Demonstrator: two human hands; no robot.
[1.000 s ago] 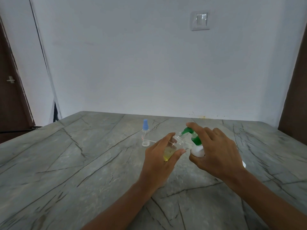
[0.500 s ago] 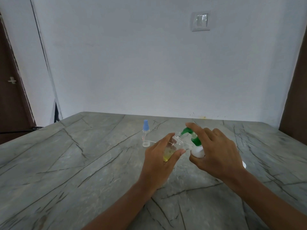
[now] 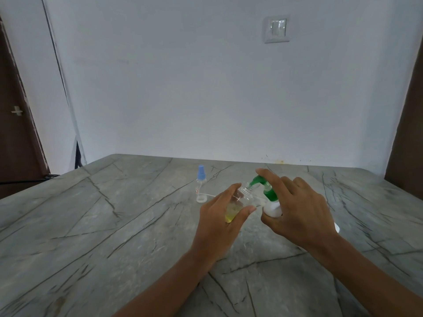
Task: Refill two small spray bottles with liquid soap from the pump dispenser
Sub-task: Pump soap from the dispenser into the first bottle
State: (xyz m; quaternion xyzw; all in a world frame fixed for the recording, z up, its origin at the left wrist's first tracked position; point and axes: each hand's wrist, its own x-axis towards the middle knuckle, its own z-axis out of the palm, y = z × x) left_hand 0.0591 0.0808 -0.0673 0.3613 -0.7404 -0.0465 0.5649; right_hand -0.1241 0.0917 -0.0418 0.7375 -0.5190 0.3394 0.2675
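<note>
My left hand [image 3: 219,225] grips a small clear spray bottle [image 3: 240,201] with its cap off, tilted so the open neck points at the green nozzle. A little yellow liquid lies in its lower end. My right hand [image 3: 299,209] is wrapped around the white pump dispenser [image 3: 272,208], with the forefinger lying on top of its green pump head [image 3: 263,183]. The nozzle tip sits at the bottle's mouth. A second small spray bottle [image 3: 201,186] with a blue cap stands upright farther back on the left, untouched.
Everything rests on a grey marble table [image 3: 103,225] with dark veins. A thin white tube [image 3: 209,194] lies beside the capped bottle. A small white object [image 3: 337,227] peeks out behind my right wrist. A white wall with a switch plate [image 3: 277,28] stands behind.
Almost nothing has moved. Both hands keep the same hold, and the green pump head sits about where it was.
</note>
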